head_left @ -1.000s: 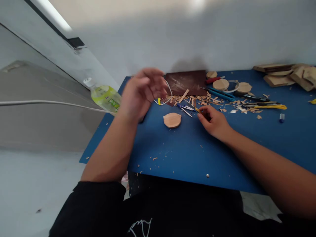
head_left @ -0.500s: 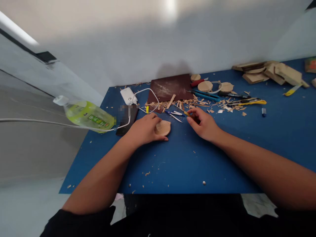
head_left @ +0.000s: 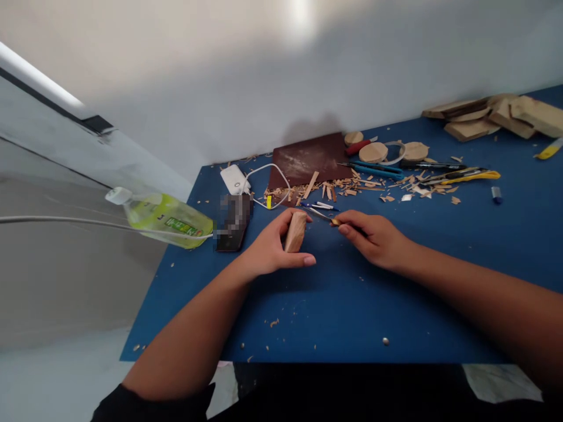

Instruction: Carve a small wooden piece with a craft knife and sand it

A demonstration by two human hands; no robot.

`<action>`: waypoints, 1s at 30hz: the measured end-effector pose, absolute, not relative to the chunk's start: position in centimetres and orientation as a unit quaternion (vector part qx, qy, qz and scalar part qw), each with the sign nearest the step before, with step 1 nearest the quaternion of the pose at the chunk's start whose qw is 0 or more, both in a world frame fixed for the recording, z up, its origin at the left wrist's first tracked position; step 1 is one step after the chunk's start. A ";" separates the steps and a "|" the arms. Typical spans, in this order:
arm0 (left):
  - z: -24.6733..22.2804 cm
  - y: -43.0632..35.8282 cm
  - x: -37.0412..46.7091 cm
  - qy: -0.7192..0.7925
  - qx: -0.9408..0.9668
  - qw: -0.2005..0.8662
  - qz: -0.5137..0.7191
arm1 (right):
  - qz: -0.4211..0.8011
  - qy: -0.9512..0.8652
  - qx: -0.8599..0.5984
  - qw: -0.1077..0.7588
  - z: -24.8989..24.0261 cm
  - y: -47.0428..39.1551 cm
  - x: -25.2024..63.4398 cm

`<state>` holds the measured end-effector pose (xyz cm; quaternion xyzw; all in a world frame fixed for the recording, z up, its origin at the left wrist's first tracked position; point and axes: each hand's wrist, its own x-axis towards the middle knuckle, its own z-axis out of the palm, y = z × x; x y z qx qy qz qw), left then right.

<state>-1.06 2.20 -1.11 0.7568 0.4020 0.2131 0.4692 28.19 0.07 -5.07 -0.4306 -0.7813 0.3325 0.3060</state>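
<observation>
My left hand [head_left: 272, 246] holds a pale wooden disc [head_left: 296, 231], tilted up so that its edge faces me, above the blue table [head_left: 325, 316]. To the right, my right hand [head_left: 373, 237] is closed round the yellowish handle of a thin-bladed tool [head_left: 335, 223]. Its blade points left towards the disc, with a gap between them. Just behind the blade lie a blue and white pen [head_left: 325, 206] and wood shavings [head_left: 347, 186].
A green-labelled bottle [head_left: 169, 220], a phone [head_left: 235, 225] and a white power bank [head_left: 234, 179] with a cable are at left. Behind lies brown sandpaper [head_left: 308, 158]. Cutters [head_left: 378, 170], wooden discs [head_left: 373, 153] and stacked wood pieces [head_left: 501, 114] are at the right.
The wooden disc has been turned from lying nearly flat to standing on edge in my left hand. My right hand and its tool have shifted slightly, and the whole view has moved a little.
</observation>
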 end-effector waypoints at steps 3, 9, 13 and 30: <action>-0.7 1.6 -0.6 0.386 0.759 0.478 0.216 | 0.337 -0.796 -0.412 0.289 -4.8 -0.4 28.0; -0.3 0.9 -0.2 0.372 0.773 0.475 0.195 | 0.356 -0.825 -0.345 0.271 -4.5 -0.6 27.8; -0.2 0.5 0.1 0.363 0.782 0.469 0.189 | 0.375 -0.833 -0.325 0.245 -4.2 -0.9 27.7; 0.2 -0.6 1.8 0.348 0.812 0.432 0.185 | 0.573 -0.752 -0.249 0.210 -3.5 -2.1 26.7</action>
